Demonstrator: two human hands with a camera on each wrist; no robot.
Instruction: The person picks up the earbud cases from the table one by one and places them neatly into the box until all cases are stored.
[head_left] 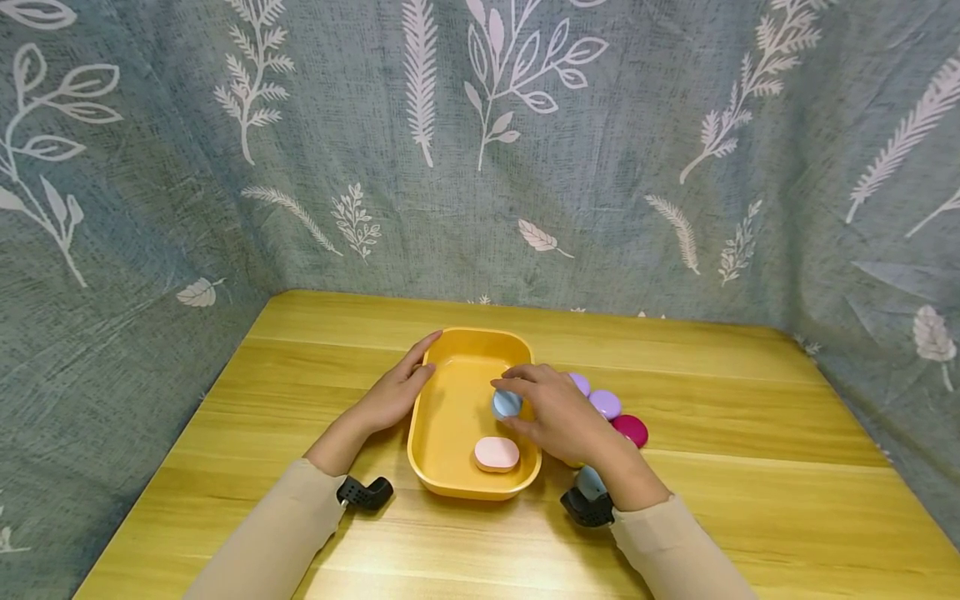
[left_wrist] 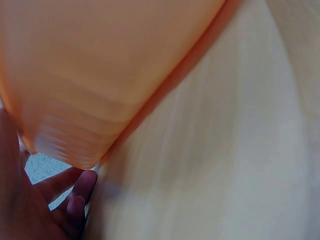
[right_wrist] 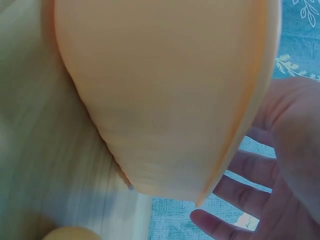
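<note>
A yellow rectangular tray (head_left: 453, 490) with rounded corners and raised walls sits on the wooden table. My left hand (head_left: 390, 398) holds its left side, thumb over the rim and fingers along the outer wall. Reaching over the right wall, my right hand (head_left: 558, 410) pinches a small light-blue round piece (head_left: 506, 404) between thumb and fingers, above the tray floor. The right wrist view shows that hand (right_wrist: 255, 185) beyond the rim, with the blue piece hidden behind the wall. A pale pink oval piece (head_left: 497, 453) lies in the near right part of the tray.
Right of the tray lie lilac round pieces (head_left: 604, 404) and a magenta one (head_left: 631, 431). A blue piece (head_left: 590, 482) is partly covered by the right wrist's black camera (head_left: 588, 507). A yellow round thing (right_wrist: 72, 234) shows in the right wrist view. Leaf-patterned cloth (head_left: 450, 208) hangs behind the table.
</note>
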